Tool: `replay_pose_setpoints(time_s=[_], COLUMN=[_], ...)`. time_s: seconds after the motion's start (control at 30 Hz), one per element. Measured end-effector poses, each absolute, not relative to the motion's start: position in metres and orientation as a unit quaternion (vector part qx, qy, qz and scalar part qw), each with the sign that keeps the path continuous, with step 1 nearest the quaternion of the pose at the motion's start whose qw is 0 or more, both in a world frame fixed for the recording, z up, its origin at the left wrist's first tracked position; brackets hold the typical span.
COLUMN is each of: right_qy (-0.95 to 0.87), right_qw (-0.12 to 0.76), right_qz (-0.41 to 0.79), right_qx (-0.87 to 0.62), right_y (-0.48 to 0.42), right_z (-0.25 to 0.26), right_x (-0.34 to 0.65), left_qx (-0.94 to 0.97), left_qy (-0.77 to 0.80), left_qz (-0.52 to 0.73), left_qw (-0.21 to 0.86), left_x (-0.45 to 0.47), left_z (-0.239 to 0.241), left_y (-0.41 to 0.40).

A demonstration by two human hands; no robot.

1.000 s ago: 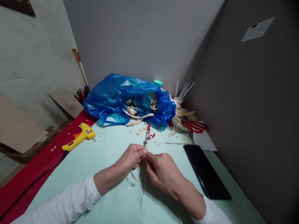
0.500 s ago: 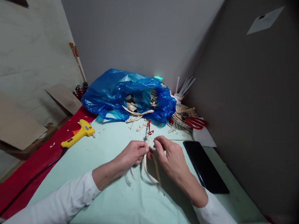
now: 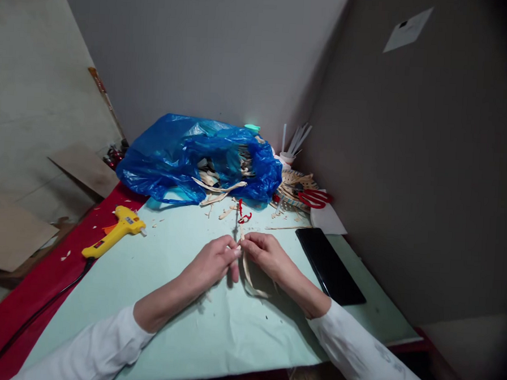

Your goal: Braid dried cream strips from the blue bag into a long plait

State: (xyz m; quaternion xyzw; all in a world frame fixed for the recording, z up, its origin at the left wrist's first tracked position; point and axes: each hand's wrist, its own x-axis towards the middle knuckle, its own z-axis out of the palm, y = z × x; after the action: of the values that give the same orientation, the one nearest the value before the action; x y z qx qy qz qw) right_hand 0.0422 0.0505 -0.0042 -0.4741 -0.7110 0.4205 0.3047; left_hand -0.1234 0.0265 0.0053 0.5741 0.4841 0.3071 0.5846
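No lettering or number can be read. At left, the yellow hot-glue gun (image 3: 117, 231) bears small labels on its body and handle, too tiny to make out. The white paper (image 3: 410, 31) at upper right shows only a dark patch; the gray print on the white sleeve (image 3: 356, 337) at lower right is illegible.

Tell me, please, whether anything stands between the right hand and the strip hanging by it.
Nothing visible does: the right hand touches the strip, and the left hand is beside it, not between.
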Motion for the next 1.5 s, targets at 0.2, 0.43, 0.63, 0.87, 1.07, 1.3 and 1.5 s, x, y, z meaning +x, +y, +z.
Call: replay_pose_setpoints(time_s=[0.2, 0.43, 0.63, 0.87, 1.07, 1.3, 1.5], right_qy=[-0.697, -0.565, -0.561, -0.604, -0.782, -0.849, -0.941], right_qw=[0.325, 0.36, 0.345, 0.337, 0.239, 0.154, 0.097], right_qz=[0.441, 0.62, 0.631, 0.61, 0.345, 0.099, 0.032], right_qx=[-0.462, -0.41, -0.41, -0.387, -0.461, -0.496, -0.324], right_y=[0.046, 0.045, 0.041, 0.043, 0.039, 0.025, 0.017], right_z=[-0.002, -0.002, 0.003, 0.0, 0.011, 0.012, 0.007], right_x=[0.042, 0.04, 0.037, 0.039, 0.045, 0.039, 0.038], left_qx=[0.689, 0.8, 0.594, 0.443, 0.462, 0.469, 0.411], left_qy=[0.498, 0.452, 0.472, 0.358, 0.407, 0.493, 0.463], left_qz=[0.298, 0.262, 0.411, 0.355, 0.338, 0.36, 0.38], left_qw=[0.435, 0.295, 0.506, 0.741, 0.712, 0.638, 0.687], left_x=[-0.12, -0.113, -0.122, -0.117, -0.12, -0.112, -0.12], left_z=[0.01, 0.005, 0.005, -0.006, -0.003, -0.007, -0.008], left_y=[0.014, 0.006, 0.033, 0.038, 0.034, 0.034, 0.034])
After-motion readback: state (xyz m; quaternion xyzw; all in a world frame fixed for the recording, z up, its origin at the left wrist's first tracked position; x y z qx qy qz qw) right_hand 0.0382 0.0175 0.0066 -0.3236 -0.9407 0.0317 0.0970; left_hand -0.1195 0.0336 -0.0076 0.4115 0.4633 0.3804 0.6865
